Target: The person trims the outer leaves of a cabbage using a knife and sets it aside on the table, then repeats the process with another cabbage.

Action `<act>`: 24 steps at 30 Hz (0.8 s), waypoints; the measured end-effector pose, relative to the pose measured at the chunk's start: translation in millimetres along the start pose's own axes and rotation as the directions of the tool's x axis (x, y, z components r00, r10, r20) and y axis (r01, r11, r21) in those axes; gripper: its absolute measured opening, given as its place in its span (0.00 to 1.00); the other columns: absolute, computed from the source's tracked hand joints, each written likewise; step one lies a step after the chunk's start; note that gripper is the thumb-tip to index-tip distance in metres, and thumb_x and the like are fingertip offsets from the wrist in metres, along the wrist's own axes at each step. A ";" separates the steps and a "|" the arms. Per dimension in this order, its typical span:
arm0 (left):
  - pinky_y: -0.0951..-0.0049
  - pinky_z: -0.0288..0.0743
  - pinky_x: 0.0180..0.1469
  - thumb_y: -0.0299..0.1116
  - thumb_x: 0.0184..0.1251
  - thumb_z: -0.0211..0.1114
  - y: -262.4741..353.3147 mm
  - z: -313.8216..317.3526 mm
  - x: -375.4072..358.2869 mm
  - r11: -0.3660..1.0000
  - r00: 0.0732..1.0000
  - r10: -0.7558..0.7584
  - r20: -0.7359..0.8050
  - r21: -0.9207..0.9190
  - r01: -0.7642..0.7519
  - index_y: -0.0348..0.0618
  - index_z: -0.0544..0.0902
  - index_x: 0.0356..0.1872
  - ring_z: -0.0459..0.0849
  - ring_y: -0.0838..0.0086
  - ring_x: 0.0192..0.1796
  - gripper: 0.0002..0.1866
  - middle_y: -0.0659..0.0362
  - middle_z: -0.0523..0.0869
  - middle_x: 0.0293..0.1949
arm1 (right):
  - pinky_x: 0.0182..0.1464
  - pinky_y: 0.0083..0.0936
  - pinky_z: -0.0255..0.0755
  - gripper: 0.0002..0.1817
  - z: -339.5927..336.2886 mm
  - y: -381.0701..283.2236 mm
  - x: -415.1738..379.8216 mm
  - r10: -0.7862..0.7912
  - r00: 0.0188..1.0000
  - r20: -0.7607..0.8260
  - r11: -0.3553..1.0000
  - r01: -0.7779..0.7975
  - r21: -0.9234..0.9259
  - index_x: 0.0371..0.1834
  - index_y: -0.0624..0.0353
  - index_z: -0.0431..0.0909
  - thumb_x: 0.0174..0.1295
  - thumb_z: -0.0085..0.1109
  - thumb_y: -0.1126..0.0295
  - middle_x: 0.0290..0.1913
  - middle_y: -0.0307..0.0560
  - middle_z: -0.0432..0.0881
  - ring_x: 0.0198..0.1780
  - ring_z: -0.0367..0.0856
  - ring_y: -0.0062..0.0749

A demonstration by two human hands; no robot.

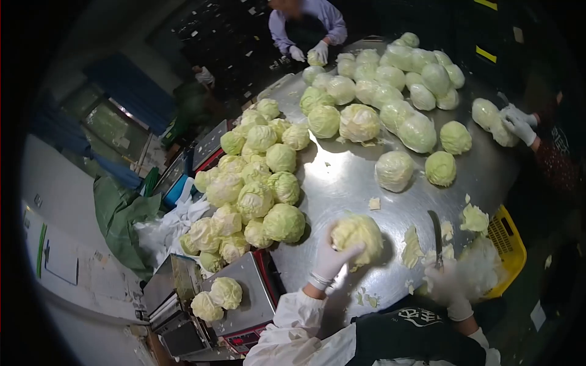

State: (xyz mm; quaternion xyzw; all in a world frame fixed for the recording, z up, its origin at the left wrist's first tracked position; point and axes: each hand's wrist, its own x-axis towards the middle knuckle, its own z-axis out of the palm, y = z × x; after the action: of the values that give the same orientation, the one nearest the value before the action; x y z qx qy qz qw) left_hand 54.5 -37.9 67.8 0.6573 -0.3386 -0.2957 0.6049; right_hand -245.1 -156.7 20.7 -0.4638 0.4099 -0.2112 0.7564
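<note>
My left hand (334, 259), in a white glove, grips a pale green cabbage (359, 239) from its left side, over the metal table (329, 177). My right hand (448, 283), also gloved and blurred by motion, is closed round the handle of a knife (436, 229). The curved, dark blade points away from me, to the right of the cabbage. Loose cabbage leaves (412, 247) lie near the blade. Just right of my right hand is a whitish blurred mass (479, 268), too smeared to make out.
Bare cabbages (256, 198) are piled on the left; wrapped ones (418, 131) fill the far side. Two cabbages sit on a scale (247, 290). A yellow basket (510, 244) stands at the right edge. One co-worker (308, 27) handles a cabbage opposite; another's gloved hands (519, 122) touch wrapped cabbages.
</note>
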 end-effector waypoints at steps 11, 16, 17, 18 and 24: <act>0.57 0.66 0.72 0.46 0.50 0.87 49.6 -265.3 123.6 0.685 0.349 0.700 -0.623 0.724 -0.082 0.35 0.74 0.67 0.72 0.48 0.67 0.46 0.42 0.73 0.64 | 0.25 0.19 0.74 0.17 -24.1 52.2 -18.0 0.011 0.998 0.058 0.991 -0.003 -0.132 0.57 0.67 0.79 0.65 0.61 0.80 0.34 0.40 0.79 0.24 0.77 0.19; 0.54 0.65 0.74 0.43 0.49 0.86 34.1 -352.5 113.1 0.716 0.061 0.652 -0.755 0.641 0.277 0.40 0.76 0.65 0.70 0.46 0.69 0.41 0.41 0.69 0.68 | 0.26 0.19 0.74 0.17 -35.5 74.9 -18.0 0.078 0.997 -0.001 0.982 -0.077 -0.174 0.56 0.66 0.80 0.63 0.62 0.79 0.34 0.37 0.77 0.25 0.77 0.19; 0.54 0.65 0.74 0.43 0.49 0.86 22.2 -370.0 111.9 0.715 0.055 0.655 -0.754 0.642 0.278 0.40 0.76 0.65 0.70 0.46 0.69 0.41 0.41 0.69 0.68 | 0.26 0.19 0.73 0.17 -33.9 72.7 -17.6 0.079 0.997 -0.012 0.978 -0.080 -0.191 0.56 0.68 0.79 0.63 0.61 0.79 0.32 0.36 0.77 0.25 0.76 0.18; 0.54 0.64 0.74 0.43 0.50 0.85 10.5 -385.7 111.8 0.714 0.049 0.654 -0.755 0.637 0.292 0.41 0.76 0.66 0.69 0.45 0.70 0.42 0.40 0.68 0.69 | 0.25 0.19 0.72 0.16 -31.8 70.3 -17.7 0.081 0.996 -0.023 0.974 -0.084 -0.208 0.55 0.70 0.78 0.64 0.61 0.79 0.31 0.36 0.76 0.24 0.76 0.18; 0.53 0.61 0.78 0.49 0.59 0.77 -31.8 -446.1 119.1 0.377 0.429 0.661 -0.615 0.767 0.519 0.42 0.75 0.70 0.67 0.41 0.74 0.40 0.35 0.70 0.70 | 0.48 0.20 0.77 0.16 -30.4 77.7 -11.2 0.159 0.987 -0.036 0.941 -0.162 -0.297 0.56 0.67 0.83 0.66 0.64 0.73 0.47 0.44 0.87 0.44 0.82 0.19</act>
State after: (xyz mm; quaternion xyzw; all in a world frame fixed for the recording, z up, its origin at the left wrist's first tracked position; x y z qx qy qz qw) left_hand 484.4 133.2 80.3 0.8931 -0.0952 0.3825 0.2167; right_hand -281.0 -127.5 -49.6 -0.5369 0.4778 -0.0869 0.6899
